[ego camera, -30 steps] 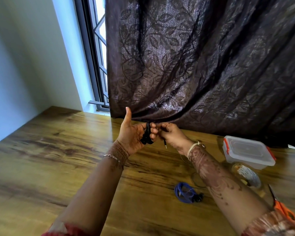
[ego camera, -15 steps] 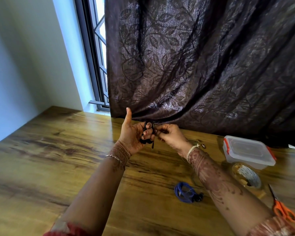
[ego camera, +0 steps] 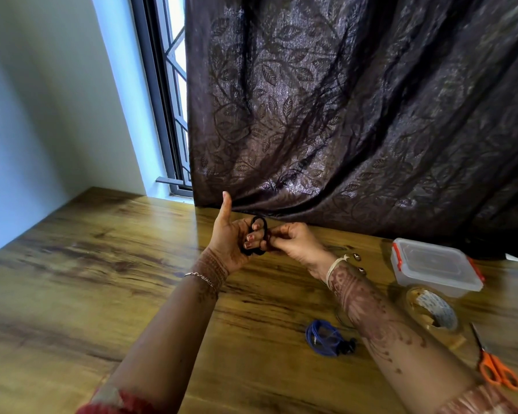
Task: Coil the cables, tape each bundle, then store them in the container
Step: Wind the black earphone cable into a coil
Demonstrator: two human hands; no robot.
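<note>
A thin black cable (ego camera: 258, 222) is looped round the curled fingers of my left hand (ego camera: 232, 237), whose thumb points straight up. My right hand (ego camera: 293, 245) pinches the cable's end right beside those fingers. Both hands hover above the wooden table (ego camera: 108, 264) near its far edge. A coiled blue cable bundle (ego camera: 323, 341) lies on the table beneath my right forearm. The clear plastic container (ego camera: 434, 268) with red clips stands lidded at the right. In front of it lies a roll of clear tape (ego camera: 434, 310).
Orange-handled scissors (ego camera: 495, 369) lie at the right edge near me. A dark patterned curtain (ego camera: 356, 115) hangs against the table's far side, with a window (ego camera: 174, 85) to its left. Small metal pieces (ego camera: 358, 258) sit behind my right wrist.
My right hand has wound the cable's loose end into the coil on my left fingers; the dangling plug seen earlier no longer hangs below. The loop now stands taller above the fingers.
</note>
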